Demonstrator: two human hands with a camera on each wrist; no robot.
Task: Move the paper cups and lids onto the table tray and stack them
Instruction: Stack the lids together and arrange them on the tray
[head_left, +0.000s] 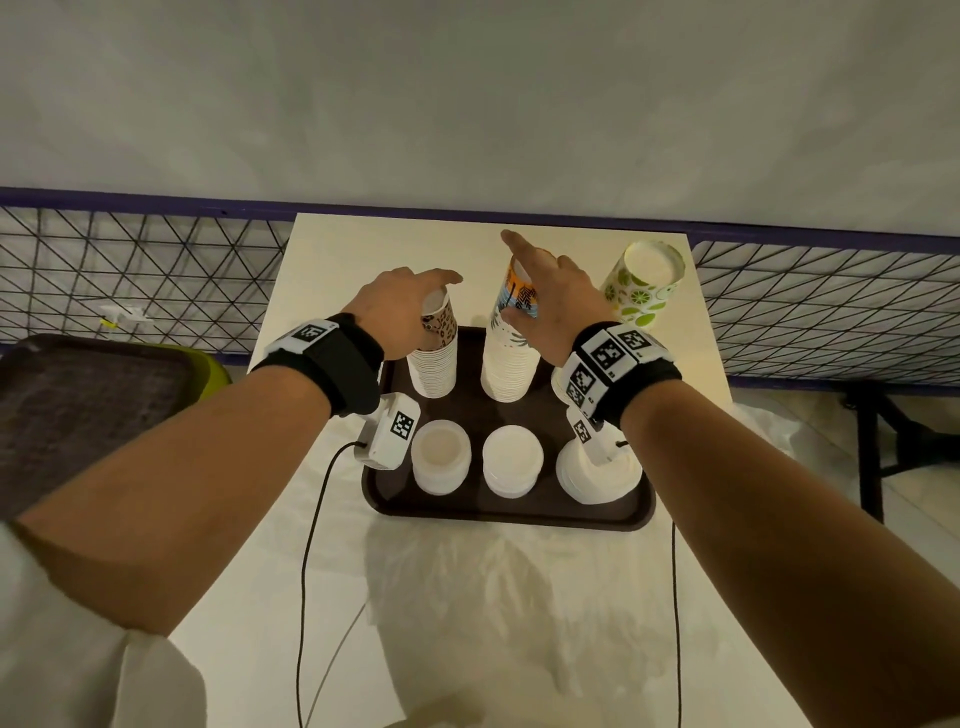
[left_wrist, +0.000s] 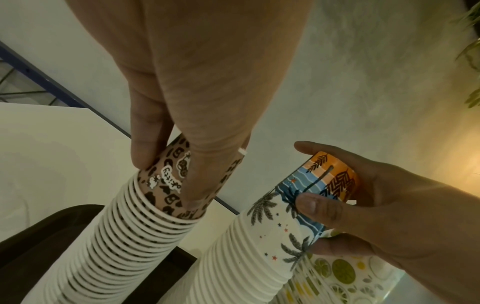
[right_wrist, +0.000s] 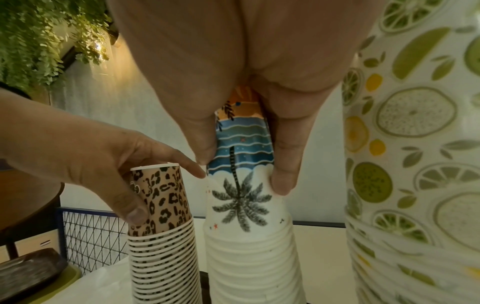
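A dark brown tray (head_left: 631, 512) sits on the pale table. Its far row holds three stacks of upside-down paper cups: leopard print (head_left: 434, 366), palm print (head_left: 509, 364) and lime print (head_left: 644, 291). Three stacks of white lids (head_left: 440, 462) fill the near row. My left hand (head_left: 436, 306) grips the top leopard cup (left_wrist: 166, 203), thumb on one side and fingers on the other. My right hand (head_left: 519, 280) grips the top palm cup (right_wrist: 241, 197) the same way. The lime stack (right_wrist: 405, 144) stands untouched, just right of my right hand.
A second dark tray (head_left: 78, 405) lies on a green stand to the left, beyond the table edge. A wire mesh fence (head_left: 156, 270) with a blue rail runs behind the table, under a grey wall. Two black cables (head_left: 306, 571) hang from my wrists over the white cover.
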